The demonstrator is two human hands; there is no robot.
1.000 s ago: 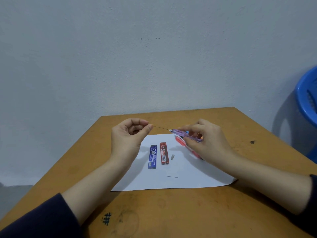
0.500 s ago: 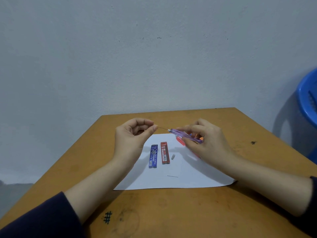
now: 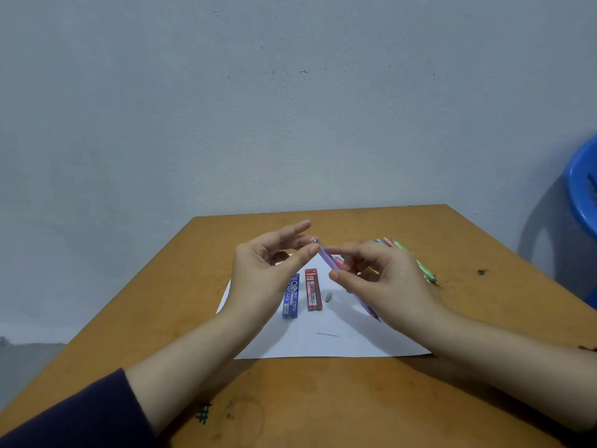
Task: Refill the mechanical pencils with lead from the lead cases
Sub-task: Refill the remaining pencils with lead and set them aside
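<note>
A person's two bare hands hover over a brown wooden bench (image 3: 323, 402), seen from above and behind. The right hand (image 3: 384, 282) pinches a translucent purple mechanical pencil (image 3: 326, 257) between thumb and curled fingers. The pencil slants, its upper end pointing away and toward the left hand, its writing tip poking out below the right palm, above the paper.

The left hand (image 3: 268, 273) holds nothing. Its fingers are stretched and relaxed, thumb and forefinger apart. The thumb tip sits just beside the pencil's upper end; whether it touches cannot be told.

Below and between the two hands lies a white sheet of paper (image 3: 310, 347). On it, just right of the left wrist, a flat blue lead case (image 3: 290, 297) and a flat red lead case (image 3: 312, 291) lie side by side. A small grey cap (image 3: 328, 297) lies beside the red case, under the right thumb. Nearer the person than both hands, one thin loose lead (image 3: 327, 334) lies on the paper.

Beyond the right hand, a bunch of coloured mechanical pencils (image 3: 423, 268), green the clearest, rests on the bench. A blue plastic chair (image 3: 581, 189) stands far right of the right hand.
</note>
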